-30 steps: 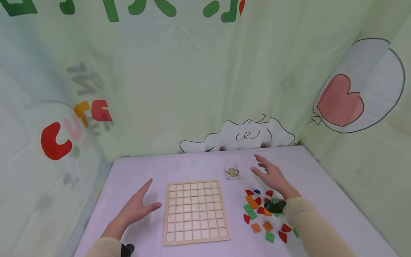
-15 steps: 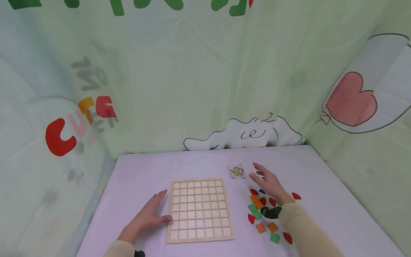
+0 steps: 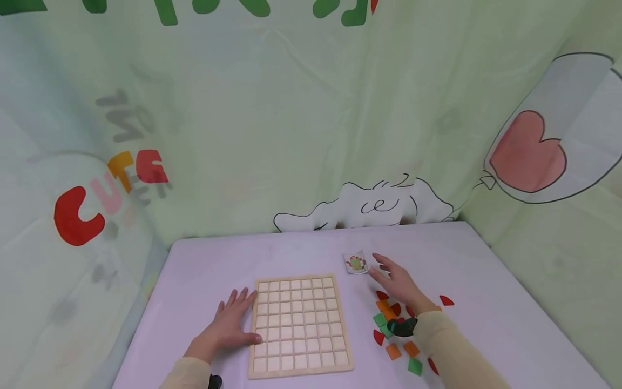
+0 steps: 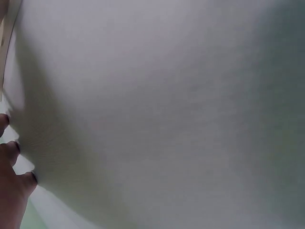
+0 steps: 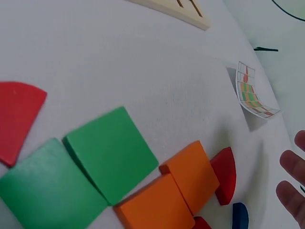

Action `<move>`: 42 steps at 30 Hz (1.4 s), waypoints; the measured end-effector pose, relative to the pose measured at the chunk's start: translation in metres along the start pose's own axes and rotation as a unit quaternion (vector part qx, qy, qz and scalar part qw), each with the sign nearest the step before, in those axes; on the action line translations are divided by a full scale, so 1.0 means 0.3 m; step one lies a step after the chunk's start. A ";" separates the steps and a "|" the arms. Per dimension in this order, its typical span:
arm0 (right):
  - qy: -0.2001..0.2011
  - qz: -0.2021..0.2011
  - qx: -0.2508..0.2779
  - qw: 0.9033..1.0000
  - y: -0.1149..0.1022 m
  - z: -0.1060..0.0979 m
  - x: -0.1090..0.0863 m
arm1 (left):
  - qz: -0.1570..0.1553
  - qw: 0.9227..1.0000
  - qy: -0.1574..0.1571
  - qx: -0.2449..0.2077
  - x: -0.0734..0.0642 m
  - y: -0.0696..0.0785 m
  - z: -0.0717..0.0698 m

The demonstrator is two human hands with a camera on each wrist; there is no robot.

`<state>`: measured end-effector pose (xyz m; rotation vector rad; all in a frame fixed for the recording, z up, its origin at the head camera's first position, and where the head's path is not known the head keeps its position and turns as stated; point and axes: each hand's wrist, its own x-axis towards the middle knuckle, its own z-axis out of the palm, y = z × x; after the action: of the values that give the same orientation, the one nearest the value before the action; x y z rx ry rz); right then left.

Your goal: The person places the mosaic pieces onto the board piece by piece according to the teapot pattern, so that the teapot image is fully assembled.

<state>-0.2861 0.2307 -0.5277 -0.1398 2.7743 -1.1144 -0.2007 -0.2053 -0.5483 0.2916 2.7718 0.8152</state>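
Note:
My left hand [image 3: 230,324] lies spread at the left edge of a wooden grid board [image 3: 301,374], its thumb and a fingertip meeting the frame. In the left wrist view only some fingertips [image 4: 28,181] show, down at the cloth. My right hand [image 3: 397,282] hovers empty with loosely extended fingers, just right of a small curled picture card [image 3: 356,263]. Below its wrist lie scattered flat tiles: an orange square [image 3: 393,351], a green square [image 3: 415,366] and red quarter-circles [image 3: 446,300] among them. The forearm hides some tiles. Close by is a blue piece [image 5: 240,215] in the right wrist view.
A pale lilac cloth [image 3: 233,256] covers the table. Behind and at both sides hang light green curtains [image 3: 252,135] with cut-out letters and a balloon drawing [image 3: 544,129]. A white paper cloud shape [image 3: 379,205] stands along the back edge.
My left hand has come right and down from the air to the board's left edge. The right hand has shifted slightly left and nearer, toward the card, still empty.

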 end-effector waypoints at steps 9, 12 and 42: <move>-0.022 -0.019 -0.047 0.998 0.000 -0.006 0.069 | -0.001 1.000 -0.003 0.019 0.002 -0.009 -0.016; -0.037 -0.021 -0.073 0.996 0.000 -0.010 0.102 | 0.001 1.000 0.000 0.019 -0.002 -0.013 -0.012; -0.063 -0.040 -0.159 0.985 0.024 -0.008 0.120 | 0.005 1.000 -0.003 0.028 0.008 -0.012 0.000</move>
<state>-0.3222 0.2324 -0.5348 -0.3455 2.8302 -0.6432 -0.2033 -0.2076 -0.5507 0.3180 2.7927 0.7397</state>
